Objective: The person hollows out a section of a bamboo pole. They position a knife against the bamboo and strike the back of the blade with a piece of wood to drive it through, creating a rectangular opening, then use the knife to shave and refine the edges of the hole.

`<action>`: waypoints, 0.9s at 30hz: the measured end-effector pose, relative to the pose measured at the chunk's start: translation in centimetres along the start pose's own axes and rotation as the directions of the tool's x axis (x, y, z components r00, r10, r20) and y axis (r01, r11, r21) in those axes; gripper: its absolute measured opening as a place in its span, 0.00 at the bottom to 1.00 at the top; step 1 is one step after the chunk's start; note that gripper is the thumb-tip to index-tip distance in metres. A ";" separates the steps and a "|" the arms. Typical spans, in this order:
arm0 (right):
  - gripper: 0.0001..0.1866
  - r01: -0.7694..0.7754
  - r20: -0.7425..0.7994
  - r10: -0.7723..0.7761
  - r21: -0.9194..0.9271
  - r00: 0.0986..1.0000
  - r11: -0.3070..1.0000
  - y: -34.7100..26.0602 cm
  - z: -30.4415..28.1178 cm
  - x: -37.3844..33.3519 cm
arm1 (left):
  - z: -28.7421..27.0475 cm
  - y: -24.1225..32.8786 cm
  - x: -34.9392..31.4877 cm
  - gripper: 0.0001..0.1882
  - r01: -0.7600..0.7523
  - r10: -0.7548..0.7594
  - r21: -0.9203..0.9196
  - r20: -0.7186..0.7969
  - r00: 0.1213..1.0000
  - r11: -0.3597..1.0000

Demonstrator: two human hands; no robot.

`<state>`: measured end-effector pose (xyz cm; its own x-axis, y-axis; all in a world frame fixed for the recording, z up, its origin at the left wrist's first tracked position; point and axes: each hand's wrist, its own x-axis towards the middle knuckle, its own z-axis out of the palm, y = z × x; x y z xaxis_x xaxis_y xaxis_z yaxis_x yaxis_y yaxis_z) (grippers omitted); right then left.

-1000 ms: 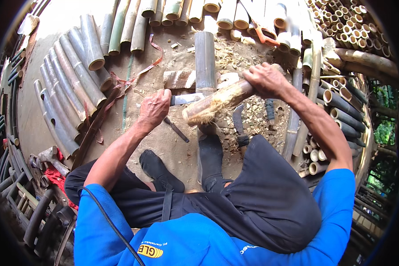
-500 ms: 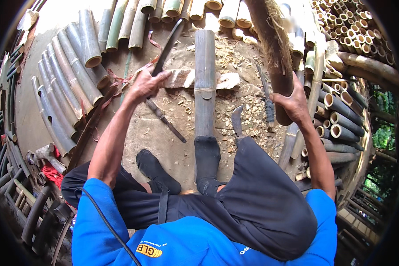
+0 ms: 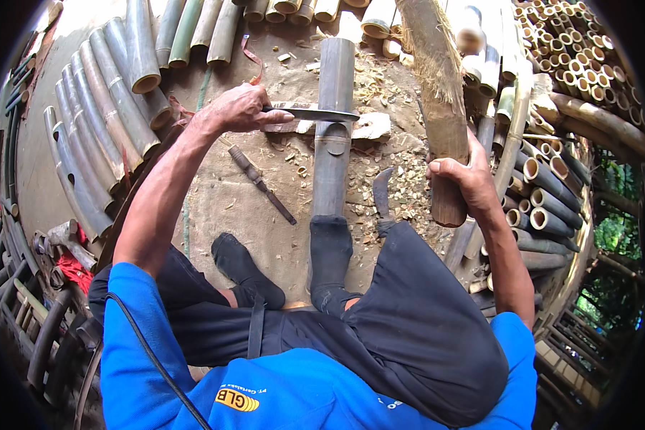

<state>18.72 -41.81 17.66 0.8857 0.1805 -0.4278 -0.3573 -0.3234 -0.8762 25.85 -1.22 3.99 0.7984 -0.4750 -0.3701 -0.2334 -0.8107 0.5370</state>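
Note:
My left hand (image 3: 238, 109) is closed round the handle of a knife (image 3: 315, 114). Its dark blade lies crosswise over a thick bamboo section (image 3: 330, 183), above a notch cut in the wall. That section points away from me, propped on a wooden block (image 3: 375, 127), with its near end against my socked foot (image 3: 330, 247). On the right, my right hand (image 3: 471, 179) grips the near end of a heavy wooden club (image 3: 441, 93), whose side is frayed. The club is held up, apart from the bamboo.
A slim tool with a wooden handle (image 3: 254, 175) lies left of the bamboo. A curved blade (image 3: 383, 190) lies to its right among wood chips (image 3: 408, 179). Rows of bamboo tubes (image 3: 93, 122) line the left and far sides; stacked tubes (image 3: 552, 208) stand at the right.
The knife has swung from pointing away at the left to lying across the bamboo. The club has shifted slightly left and nearer, now covering most of a blade on the ground.

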 end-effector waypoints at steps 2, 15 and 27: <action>0.38 0.003 0.002 -0.003 -0.015 1.000 1.000 0.2 0.0 0.0 | 0.0 0.5 0.5 0.42 -0.015 0.016 -0.019 0.007 1.000 1.000; 0.33 0.385 -0.017 -0.482 -0.578 0.876 0.720 1.9 5.0 2.2 | 0.2 2.2 0.1 0.33 -0.040 0.054 0.171 -0.079 0.995 0.984; 0.27 0.679 -0.289 -0.793 -0.410 0.536 0.609 -4.8 3.3 6.2 | 0.3 2.0 1.2 0.38 -0.042 0.036 0.175 0.035 0.999 0.984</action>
<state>24.93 -36.07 18.53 0.8440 0.0844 0.5296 0.5055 -0.4553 -0.7329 26.18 -3.55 4.42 0.7694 -0.5156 -0.3770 -0.3600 -0.8376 0.4108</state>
